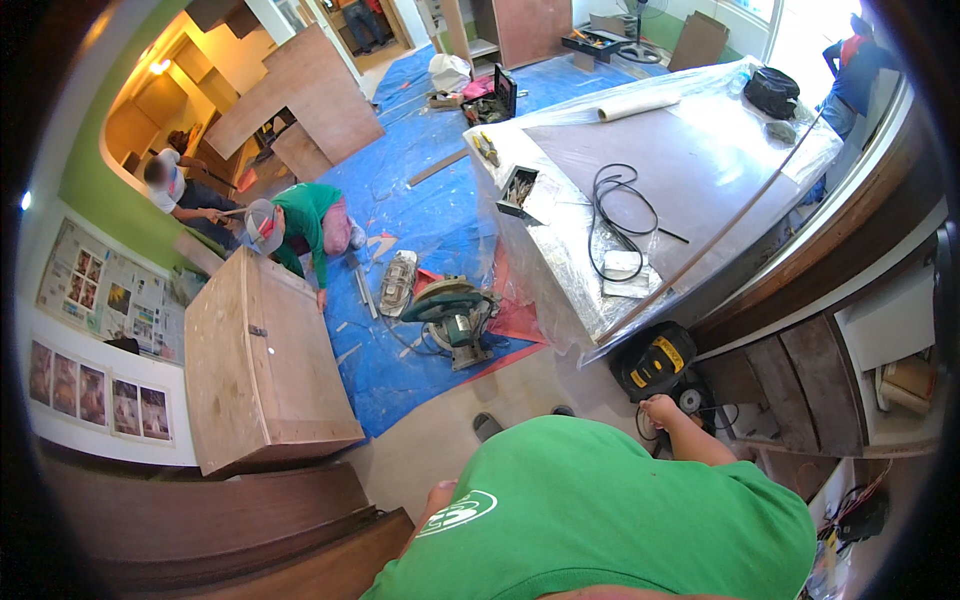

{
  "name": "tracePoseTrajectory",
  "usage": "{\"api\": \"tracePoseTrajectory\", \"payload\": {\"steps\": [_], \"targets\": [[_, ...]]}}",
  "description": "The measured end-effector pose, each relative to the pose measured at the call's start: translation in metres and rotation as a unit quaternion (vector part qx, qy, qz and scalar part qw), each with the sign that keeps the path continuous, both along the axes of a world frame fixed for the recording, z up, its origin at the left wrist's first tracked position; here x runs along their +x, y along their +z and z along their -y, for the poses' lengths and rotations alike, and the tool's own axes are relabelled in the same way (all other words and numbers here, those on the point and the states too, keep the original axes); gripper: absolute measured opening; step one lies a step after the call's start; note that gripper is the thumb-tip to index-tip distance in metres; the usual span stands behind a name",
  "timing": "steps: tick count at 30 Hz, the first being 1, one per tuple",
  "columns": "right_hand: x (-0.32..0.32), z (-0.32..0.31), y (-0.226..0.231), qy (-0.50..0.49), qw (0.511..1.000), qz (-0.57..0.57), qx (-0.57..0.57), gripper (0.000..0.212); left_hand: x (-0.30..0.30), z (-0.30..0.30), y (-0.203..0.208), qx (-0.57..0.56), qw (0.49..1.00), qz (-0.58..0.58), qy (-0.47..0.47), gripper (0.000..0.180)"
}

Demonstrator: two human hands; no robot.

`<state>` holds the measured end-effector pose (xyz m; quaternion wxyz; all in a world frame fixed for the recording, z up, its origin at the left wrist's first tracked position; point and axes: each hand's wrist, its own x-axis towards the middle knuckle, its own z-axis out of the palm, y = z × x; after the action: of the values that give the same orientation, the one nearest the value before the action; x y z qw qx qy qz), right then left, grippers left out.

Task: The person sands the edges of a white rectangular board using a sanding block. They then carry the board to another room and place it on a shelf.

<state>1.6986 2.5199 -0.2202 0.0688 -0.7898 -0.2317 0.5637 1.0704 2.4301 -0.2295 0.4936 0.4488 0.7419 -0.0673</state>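
My right hand [659, 410] reaches out to the right with its fingers closed around a thin black cable [641, 430] that loops down below it. Just beyond that hand sits a black machine with a yellow panel [662, 358], a round grey wheel or knob at its near side. Only a small part of my left hand [441, 494] shows past the edge of my green shirt, low in the middle; its fingers are hidden.
A green cut-off saw [455, 318] stands on blue sheeting [395, 385]. To its left is a wooden cabinet [225, 360], with a crouching person in green [310, 215] behind it. A plastic-covered table [690, 150] bears a coiled black cable [597, 215]. Boards [270, 530] lie lower left.
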Motion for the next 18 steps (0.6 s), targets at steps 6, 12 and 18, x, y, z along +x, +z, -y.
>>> {"api": "tracePoseTrajectory", "payload": {"steps": [6,12,18], "targets": [[0.004,0.001,-0.004,0.054,0.998,0.024,0.004,0.031,0.003,0.002,0.01,0.047,0.986,-0.065,-0.147,0.034],[0.006,-0.001,-0.003,0.037,0.999,0.029,0.004,0.025,-0.002,0.012,0.023,0.038,0.954,-0.167,-0.246,0.03],[0.001,-0.004,-0.001,-0.002,1.0,-0.009,-0.025,0.024,-0.005,0.009,0.005,0.09,0.983,-0.157,-0.035,0.043]]}}
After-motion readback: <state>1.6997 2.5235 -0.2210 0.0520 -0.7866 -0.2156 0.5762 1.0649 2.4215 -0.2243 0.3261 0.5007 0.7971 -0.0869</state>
